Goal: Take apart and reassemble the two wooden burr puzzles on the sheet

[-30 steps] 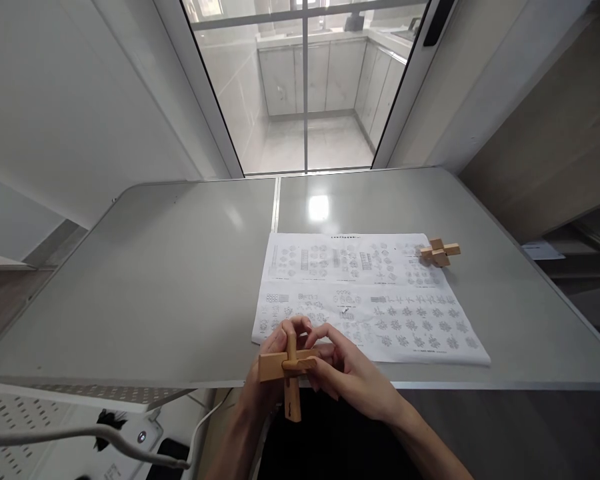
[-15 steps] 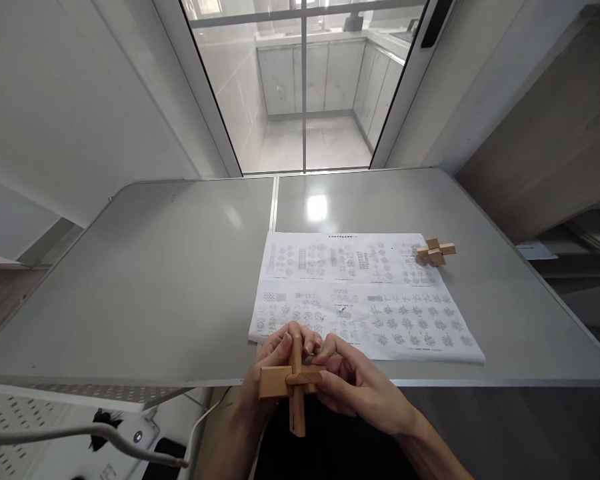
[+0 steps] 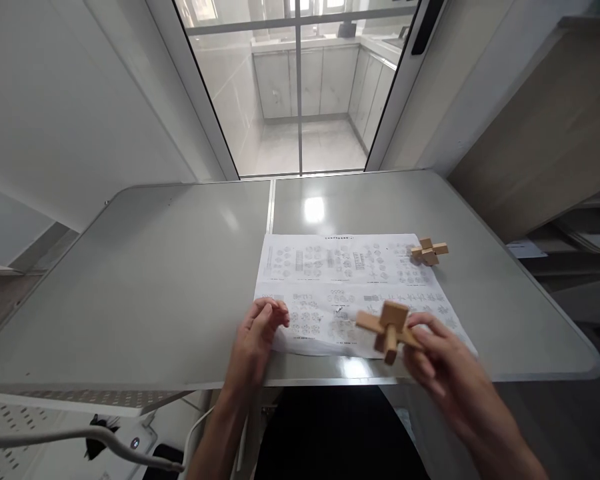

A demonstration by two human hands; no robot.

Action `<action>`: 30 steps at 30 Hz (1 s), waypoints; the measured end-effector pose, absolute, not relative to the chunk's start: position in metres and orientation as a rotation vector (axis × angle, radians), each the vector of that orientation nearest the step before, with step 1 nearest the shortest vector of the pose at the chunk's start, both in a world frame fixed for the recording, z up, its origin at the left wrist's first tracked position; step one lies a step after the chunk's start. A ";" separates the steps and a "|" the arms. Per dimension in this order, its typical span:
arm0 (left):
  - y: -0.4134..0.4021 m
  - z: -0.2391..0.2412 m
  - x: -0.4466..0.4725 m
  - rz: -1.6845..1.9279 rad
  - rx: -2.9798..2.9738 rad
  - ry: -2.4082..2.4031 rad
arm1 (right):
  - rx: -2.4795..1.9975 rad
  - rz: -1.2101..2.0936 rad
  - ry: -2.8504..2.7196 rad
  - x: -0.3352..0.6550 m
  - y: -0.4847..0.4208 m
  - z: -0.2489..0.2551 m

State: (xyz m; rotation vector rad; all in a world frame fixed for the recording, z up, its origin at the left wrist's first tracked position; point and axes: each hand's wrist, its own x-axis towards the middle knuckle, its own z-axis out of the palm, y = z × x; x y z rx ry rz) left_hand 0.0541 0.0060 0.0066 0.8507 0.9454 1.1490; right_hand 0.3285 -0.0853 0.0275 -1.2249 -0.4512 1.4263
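My right hand (image 3: 437, 353) grips a wooden burr puzzle (image 3: 391, 327) by one bar end, between thumb and fingers. The puzzle is crossed light-brown bars and is held above the lower right part of a printed instruction sheet (image 3: 300, 290). My left hand (image 3: 260, 330) is at the sheet's lower left corner, by the table's near edge. Its fingers are loosely curled, and I see nothing in them. A second wooden burr puzzle (image 3: 429, 251) sits at the sheet's upper right corner, partly on the paper.
The grey folding table (image 3: 190, 267) has a seam (image 3: 271, 207) down its middle and stands against a glazed door (image 3: 300, 100). Below its left front edge are a thick cable (image 3: 95, 433) and a white device (image 3: 130, 447). Shelves (image 3: 580, 247) stand at the right.
The puzzle has gone from both hands at the table's near edge to my right hand alone, up and right over the sheet. My left hand has let go and moved left and slightly up.
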 end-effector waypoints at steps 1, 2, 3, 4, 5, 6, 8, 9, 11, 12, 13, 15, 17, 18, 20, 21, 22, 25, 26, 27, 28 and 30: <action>0.008 0.007 0.050 1.172 0.999 1.036 | -1.261 1.321 -0.440 0.342 -0.082 0.026; 0.009 0.008 0.045 1.175 1.145 1.132 | -1.288 1.209 -0.437 0.355 -0.079 0.025; 0.011 0.008 0.041 1.155 1.279 1.225 | -1.318 1.112 -0.441 0.368 -0.075 0.022; 0.012 0.008 0.038 1.117 1.395 1.306 | -1.338 1.037 -0.450 0.380 -0.071 0.019; 0.013 0.008 0.035 1.070 1.488 1.370 | -1.354 0.959 -0.464 0.390 -0.067 0.016; 0.013 0.007 0.033 1.021 1.560 1.411 | -1.368 0.883 -0.472 0.400 -0.063 0.012; 0.014 0.004 0.031 0.918 1.655 1.436 | -1.415 0.792 -0.489 0.414 -0.055 0.005; 0.014 0.003 0.030 0.878 1.680 1.434 | -1.443 0.764 -0.499 0.419 -0.052 0.002; 0.013 0.001 0.029 0.828 1.697 1.430 | -1.483 0.699 -0.510 0.427 -0.045 -0.005; 0.012 0.000 0.028 0.814 1.698 1.435 | -1.500 0.676 -0.518 0.429 -0.042 -0.008; 0.011 0.000 0.028 0.809 1.699 1.443 | -1.516 0.662 -0.527 0.432 -0.040 -0.012; 0.009 0.000 0.028 0.810 1.700 1.450 | -1.538 0.651 -0.546 0.435 -0.035 -0.018; 0.008 0.000 0.028 0.823 1.700 1.450 | -1.539 0.642 -0.565 0.437 -0.033 -0.023; 0.008 0.000 0.028 0.829 1.697 1.449 | -1.535 0.641 -0.577 0.437 -0.032 -0.025; 0.008 0.000 0.028 0.834 1.686 1.451 | -1.541 0.637 -0.602 0.436 -0.032 -0.026; 0.008 0.000 0.028 0.834 1.679 1.456 | -1.555 0.630 -0.610 0.434 -0.033 -0.024; 0.008 0.000 0.028 0.834 1.672 1.462 | -1.578 0.615 -0.615 0.430 -0.035 -0.022; 0.007 0.001 0.029 0.837 1.656 1.491 | -1.648 0.531 -0.632 0.413 -0.043 -0.013; 0.008 0.001 0.029 0.837 1.652 1.499 | -1.649 0.521 -0.653 0.406 -0.046 -0.010; 0.008 0.001 0.029 0.836 1.649 1.506 | -1.646 0.576 -0.688 0.398 -0.048 -0.008; 0.008 0.001 0.029 0.834 1.645 1.512 | -1.636 0.622 -0.720 0.391 -0.050 -0.007; 0.008 0.001 0.029 0.833 1.636 1.522 | -1.620 0.762 -0.798 0.379 -0.052 -0.008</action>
